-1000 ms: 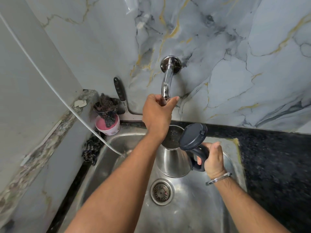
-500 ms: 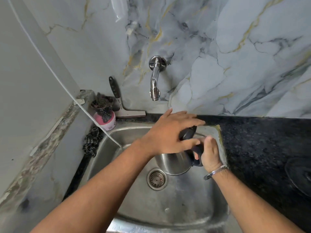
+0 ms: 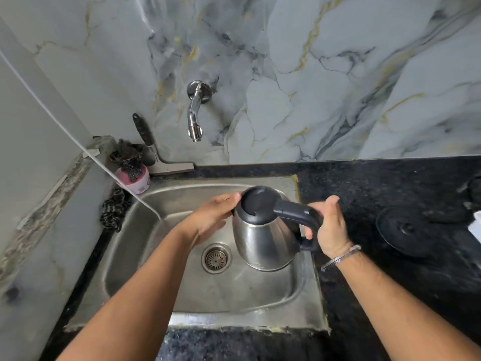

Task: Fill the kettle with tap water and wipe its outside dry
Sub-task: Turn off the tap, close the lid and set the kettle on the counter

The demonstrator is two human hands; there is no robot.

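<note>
A steel kettle (image 3: 263,242) with a black lid and black handle hangs over the right half of the steel sink (image 3: 182,290), lid closed. My right hand (image 3: 329,227) is wrapped around the handle and carries it. My left hand (image 3: 212,217) rests flat against the kettle's left side near the lid, fingers spread. The chrome tap (image 3: 195,113) juts from the marble wall above the sink; no water runs from it.
The kettle's round black base (image 3: 407,230) sits on the dark counter to the right. A pink cup with a scrubber (image 3: 134,175) and a squeegee (image 3: 161,157) stand at the sink's back left. A white cord (image 3: 65,131) runs down into the sink.
My left hand left the tap, pressed the lid shut, then slid to the kettle's side. The kettle has moved right and away from under the tap.
</note>
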